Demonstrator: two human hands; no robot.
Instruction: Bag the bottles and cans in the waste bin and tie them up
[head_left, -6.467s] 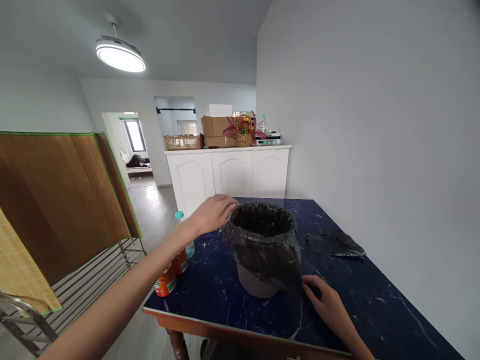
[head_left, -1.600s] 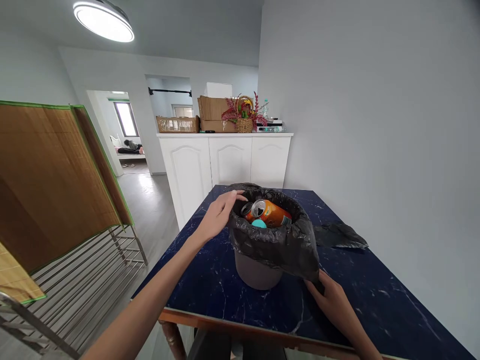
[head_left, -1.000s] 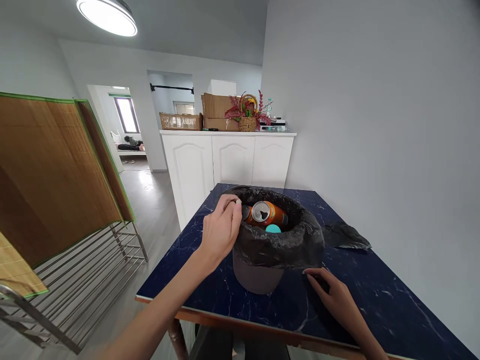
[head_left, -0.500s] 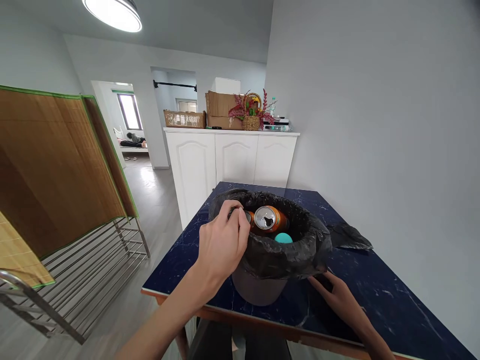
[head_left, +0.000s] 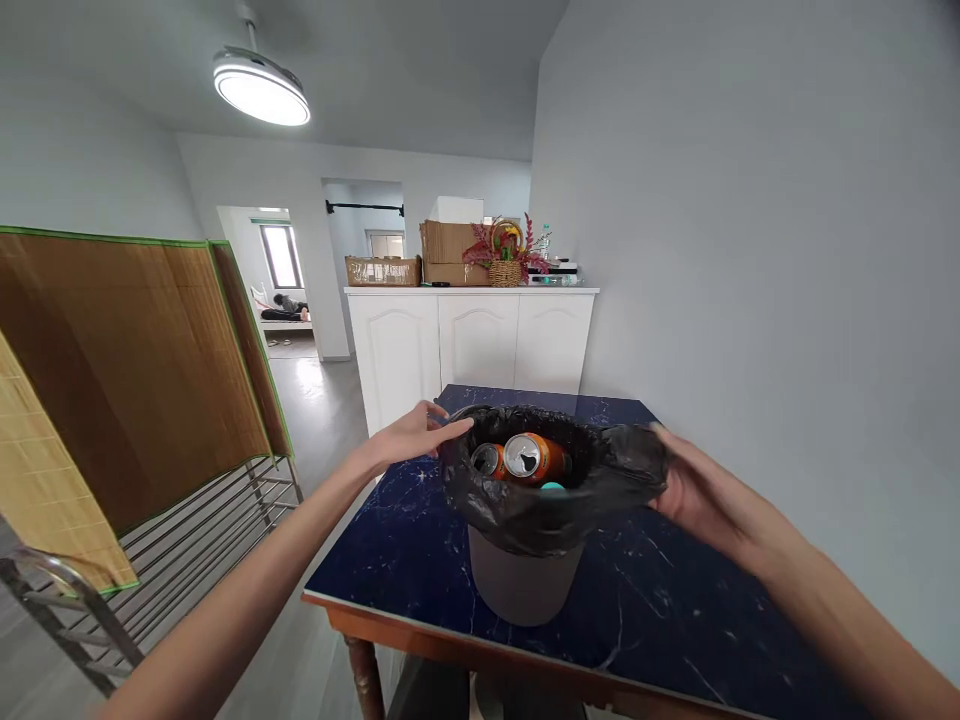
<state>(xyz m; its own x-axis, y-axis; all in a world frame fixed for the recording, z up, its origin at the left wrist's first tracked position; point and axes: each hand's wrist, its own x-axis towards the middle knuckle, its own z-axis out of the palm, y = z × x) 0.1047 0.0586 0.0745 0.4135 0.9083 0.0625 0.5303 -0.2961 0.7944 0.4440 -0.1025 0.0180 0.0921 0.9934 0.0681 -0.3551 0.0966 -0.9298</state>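
Note:
A grey trash can [head_left: 523, 585] stands upright on the dark blue table, lined with a black garbage bag [head_left: 525, 520] folded out over its rim. Inside lie two orange drink cans, one a larger-looking can [head_left: 551, 460] with its opened silver top towards me, the other can [head_left: 487, 460] beside it on the left. A turquoise round thing [head_left: 553, 486] shows partly below them. My left hand [head_left: 412, 435] holds the bag's left edge, thumb over the rim and fingers outside. My right hand [head_left: 694, 490] grips the bag at the right, pulling it out sideways; its fingertips are partly hidden.
The marbled blue table [head_left: 405, 560] has a wooden edge. Behind it stands a white cabinet [head_left: 480, 335] with cardboard boxes [head_left: 454, 250] and a flower basket [head_left: 505, 272] on top. A metal rack [head_left: 202, 530] with a bamboo mat [head_left: 142, 360] is at left. A person [head_left: 289, 308] lies on a distant bed.
My right hand has risen from beside the can's base to the bag's right edge and grips it. My left hand has shifted to the left rim. The loose black plastic at right no longer shows there.

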